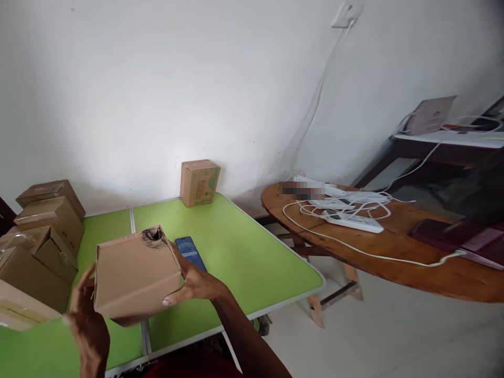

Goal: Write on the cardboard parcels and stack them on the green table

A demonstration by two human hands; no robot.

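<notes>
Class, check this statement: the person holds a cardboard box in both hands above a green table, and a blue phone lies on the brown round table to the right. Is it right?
Not quite. The head view shows the blue phone lying on the green table, just behind the cardboard box, not on the brown round table. The rest stands: the left hand and right hand both hold the box above the green table.

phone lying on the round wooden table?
No, the blue phone lies on the green folding table, beside the held cardboard box.

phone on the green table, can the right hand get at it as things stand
Probably not yet: the right hand is busy holding the cardboard box with the left hand. The phone lies just beyond it, uncovered.
</notes>
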